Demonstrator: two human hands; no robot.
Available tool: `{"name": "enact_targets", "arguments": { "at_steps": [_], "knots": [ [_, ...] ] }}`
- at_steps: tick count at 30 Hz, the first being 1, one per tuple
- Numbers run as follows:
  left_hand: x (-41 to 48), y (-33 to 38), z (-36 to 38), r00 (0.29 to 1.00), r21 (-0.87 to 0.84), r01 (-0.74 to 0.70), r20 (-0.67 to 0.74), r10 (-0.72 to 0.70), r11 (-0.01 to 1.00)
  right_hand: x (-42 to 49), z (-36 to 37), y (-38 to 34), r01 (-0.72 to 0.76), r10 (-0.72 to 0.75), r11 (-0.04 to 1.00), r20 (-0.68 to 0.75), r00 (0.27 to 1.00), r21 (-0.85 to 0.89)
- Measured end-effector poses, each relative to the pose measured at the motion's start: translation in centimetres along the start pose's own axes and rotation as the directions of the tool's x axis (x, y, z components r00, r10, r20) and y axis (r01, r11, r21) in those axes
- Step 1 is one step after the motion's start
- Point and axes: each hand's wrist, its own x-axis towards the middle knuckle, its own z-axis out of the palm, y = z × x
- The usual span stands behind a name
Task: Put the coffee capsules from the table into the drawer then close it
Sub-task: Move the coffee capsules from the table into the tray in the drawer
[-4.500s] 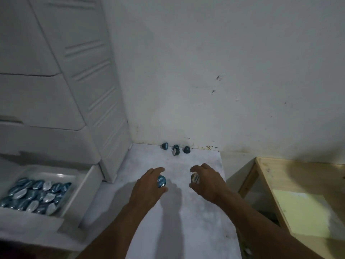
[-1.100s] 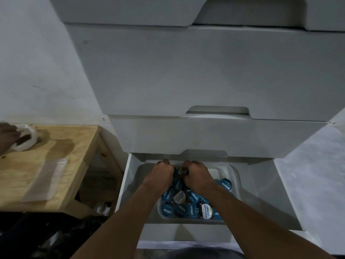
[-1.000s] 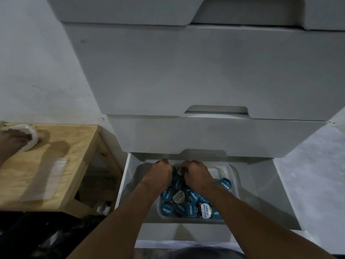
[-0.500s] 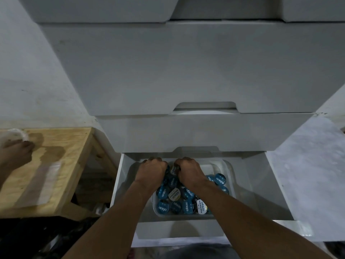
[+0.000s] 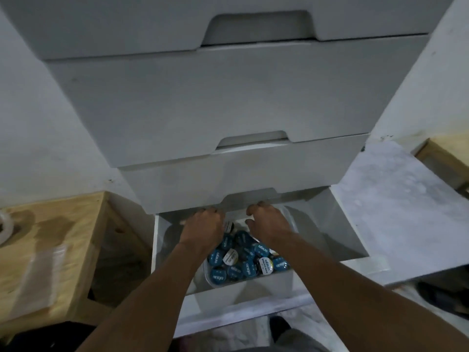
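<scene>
The white bottom drawer (image 5: 340,235) stands pulled out below me. Inside it, a clear plastic tray (image 5: 203,274) holds several blue and white coffee capsules (image 5: 250,259). Both my hands hover over the back of the tray, backs up and fingers curled down. My left hand (image 5: 203,231) has one dark capsule with a pale lid (image 5: 229,226) at its thumb side and seems to pinch it. My right hand (image 5: 267,227) is a little apart from it. Only pale tray shows between its thumb and forefinger.
Shut white drawers (image 5: 228,102) tower directly above the open one. A wooden table (image 5: 63,224) stands at the left with a tape roll (image 5: 3,228) and a clear plastic bag (image 5: 43,270). At the right lies a white tabletop (image 5: 393,199), with another wooden table (image 5: 449,153) behind.
My hands have moved slightly apart and further back over the tray. The view has tilted down and right, and another person's hand at the left table is gone from sight.
</scene>
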Motion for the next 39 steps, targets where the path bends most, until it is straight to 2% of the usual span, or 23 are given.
{"name": "enact_targets", "arguments": {
  "at_steps": [7,15,19,22,27,34,39],
  "knots": [
    [0.5,7.3,-3.0,0.965,-0.043,-0.256,-0.076,0.253,0.966,-5.8,-4.8,3.5,-0.188,0.166,0.979,-0.225,0.960,-0.080],
    [2.4,17.7,-6.4,0.841,-0.075,-0.501,-0.274,0.465,0.862,-11.7,-10.7,10.1,-0.388,0.342,0.920,-0.383,0.858,-0.050],
    [3.7,22.7,-7.3,0.789,-0.051,-0.565,-0.326,0.522,0.823,-13.2,-13.1,14.3,-0.413,0.360,0.910,-0.433,0.826,-0.030],
    [5.3,26.4,-7.2,0.787,-0.018,-0.559,-0.326,0.524,0.829,-13.7,-14.7,18.0,-0.409,0.359,0.912,-0.448,0.819,-0.016],
    [9.3,33.3,-5.9,0.842,-0.019,-0.476,-0.300,0.449,0.879,-13.8,-17.0,26.2,-0.399,0.357,0.917,-0.426,0.832,-0.012],
    [13.7,41.4,-4.3,0.917,-0.083,-0.325,-0.270,0.293,0.942,-13.0,-20.3,36.7,-0.328,0.299,0.943,-0.305,0.904,-0.048],
    [16.0,42.9,-3.3,0.959,-0.076,-0.204,-0.213,0.184,0.976,-10.4,-21.4,40.8,-0.244,0.227,0.969,-0.243,0.943,-0.042]
  ]
}}
